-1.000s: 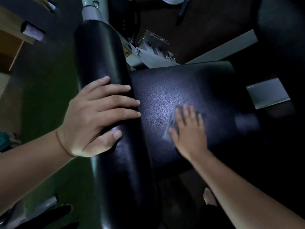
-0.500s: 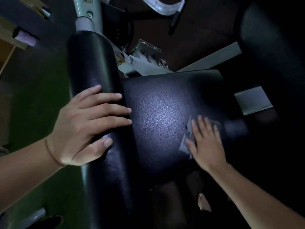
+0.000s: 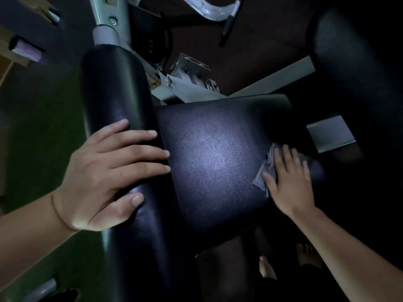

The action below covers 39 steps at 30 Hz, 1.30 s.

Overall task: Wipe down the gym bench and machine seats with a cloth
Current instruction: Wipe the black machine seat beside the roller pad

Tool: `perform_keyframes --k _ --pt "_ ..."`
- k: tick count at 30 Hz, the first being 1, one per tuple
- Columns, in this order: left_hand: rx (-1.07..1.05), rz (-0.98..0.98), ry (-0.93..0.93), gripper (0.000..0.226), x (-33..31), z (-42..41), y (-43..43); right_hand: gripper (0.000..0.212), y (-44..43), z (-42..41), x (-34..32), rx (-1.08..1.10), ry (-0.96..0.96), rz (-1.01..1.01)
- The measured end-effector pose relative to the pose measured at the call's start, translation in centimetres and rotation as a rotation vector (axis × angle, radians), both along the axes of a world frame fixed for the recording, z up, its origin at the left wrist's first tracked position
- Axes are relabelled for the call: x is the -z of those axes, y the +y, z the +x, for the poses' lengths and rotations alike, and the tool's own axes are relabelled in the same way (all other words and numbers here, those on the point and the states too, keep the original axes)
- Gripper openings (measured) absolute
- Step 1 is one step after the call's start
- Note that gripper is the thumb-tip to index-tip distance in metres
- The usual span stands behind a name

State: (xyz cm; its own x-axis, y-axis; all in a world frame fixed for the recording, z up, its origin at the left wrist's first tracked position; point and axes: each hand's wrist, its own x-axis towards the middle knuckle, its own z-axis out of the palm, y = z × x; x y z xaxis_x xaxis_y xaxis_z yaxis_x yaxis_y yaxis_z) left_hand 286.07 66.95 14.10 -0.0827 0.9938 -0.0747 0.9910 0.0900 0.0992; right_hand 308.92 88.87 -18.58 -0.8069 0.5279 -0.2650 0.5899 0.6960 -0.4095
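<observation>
Right now the right hand lies flat on the cloth, fingers straight & close together, palm pressing down. It isn't pinching it, prob. bc a flat palm spreads pressure over more fabric. Cloth sits bunched under that hand at the right edge of the seat, w/ a grey fold sticking out on the hand's left side. Meanwhile the left hand is spread over the long pad just left of the seat, fingers apart & fairly straight, thumb on the near side. It's prob. bracing the body while leaning over, maybe steadying the pad too. Seat middle has a bright sheen; can't tell if that's damp or just light. Metal frame w/ bolts lies at the far side, untouched. Bare feet stand on the floor by the seat's near-right corner. Another dark pad far right likely still needs wiping.
</observation>
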Motion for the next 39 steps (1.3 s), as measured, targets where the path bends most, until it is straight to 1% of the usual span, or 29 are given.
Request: perform_keyframes --k 1,3,6,8,10,11,12,14,16,18,20,22,24,25,26,28,30,32,35,37,39 --pt "0.0 0.002 -0.004 0.064 0.0 0.0 0.0 0.076 -0.9 1.0 -0.2 -0.022 0.0 0.0" --pt "-0.005 0.008 -0.008 0.064 0.0 0.0 0.0 0.078 0.2 -0.4 0.0 -0.03 0.003 -0.017" --pt "-0.011 -0.004 -0.016 0.064 0.0 -0.1 0.0 0.08 5.1 -8.2 0.8 0.041 -0.005 0.012" --pt "-0.013 -0.003 -0.017 0.064 0.0 0.0 0.0 0.078 8.1 -13.9 0.6 0.115 -0.039 -0.057" --pt "-0.017 0.004 -0.009 0.065 0.1 0.1 0.1 0.079 8.5 -17.6 0.0 0.142 -0.039 -0.08" --pt "-0.017 0.007 -0.005 0.065 0.1 0.1 0.1 0.079 7.5 -18.5 -0.5 0.119 -0.029 -0.073" --pt "-0.016 0.007 -0.004 0.065 0.1 0.1 0.1 0.08 5.6 -18.5 -1.2 0.073 -0.012 -0.039" --pt "-0.016 0.015 -0.008 0.065 0.0 0.1 0.0 0.079 0.5 -16.1 -2.7 -0.071 0.043 0.024" --pt "-0.016 0.018 -0.011 0.066 0.1 0.1 0.0 0.077 -4.0 -12.2 -3.5 -0.225 0.074 0.0" --pt "-0.017 0.023 -0.016 0.065 0.1 0.1 0.0 0.076 -5.3 -10.5 -3.5 -0.315 0.091 -0.05" --pt "-0.014 0.023 -0.021 0.064 0.1 0.0 0.0 0.076 -3.9 -12.7 -3.2 -0.321 0.115 -0.051" --pt "-0.014 0.016 -0.018 0.064 0.0 0.0 0.0 0.077 -2.0 -17.4 -3.3 -0.26 0.115 -0.021" --pt "-0.013 0.016 -0.016 0.064 0.1 0.0 0.0 0.079 -1.9 -21.2 -4.0 -0.177 0.058 -0.026" --pt "-0.013 0.017 -0.013 0.065 0.1 0.0 0.0 0.08 -3.2 -22.3 -4.5 -0.162 0.044 -0.032" --pt "-0.012 0.016 -0.012 0.065 0.1 0.0 0.0 0.08 -5.1 -22.4 -5.1 -0.183 0.051 -0.034" --pt "-0.01 0.02 -0.009 0.065 0.0 0.0 0.0 0.079 -9.0 -20.8 -6.2 -0.326 0.122 -0.023" --pt "-0.007 0.024 -0.005 0.066 0.1 0.1 0.0 0.075 -10.2 -20.0 -6.5 -0.442 0.182 -0.022" --pt "-0.008 0.021 -0.003 0.066 0.2 0.0 -0.1 0.074 -9.2 -22.3 -6.8 -0.448 0.195 -0.031" --pt "-0.009 0.026 0.003 0.065 0.1 0.1 -0.1 0.073 -8.6 -25.7 -7.2 -0.383 0.125 -0.032" --pt "-0.011 0.014 0.005 0.065 0.0 0.1 0.0 0.073 -9.9 -24.3 -7.9 -0.383 0.152 -0.055" --pt "-0.011 0.011 0.004 0.065 0.0 0.1 0.0 0.075 -12.2 -19.3 -8.1 -0.48 0.216 -0.091"
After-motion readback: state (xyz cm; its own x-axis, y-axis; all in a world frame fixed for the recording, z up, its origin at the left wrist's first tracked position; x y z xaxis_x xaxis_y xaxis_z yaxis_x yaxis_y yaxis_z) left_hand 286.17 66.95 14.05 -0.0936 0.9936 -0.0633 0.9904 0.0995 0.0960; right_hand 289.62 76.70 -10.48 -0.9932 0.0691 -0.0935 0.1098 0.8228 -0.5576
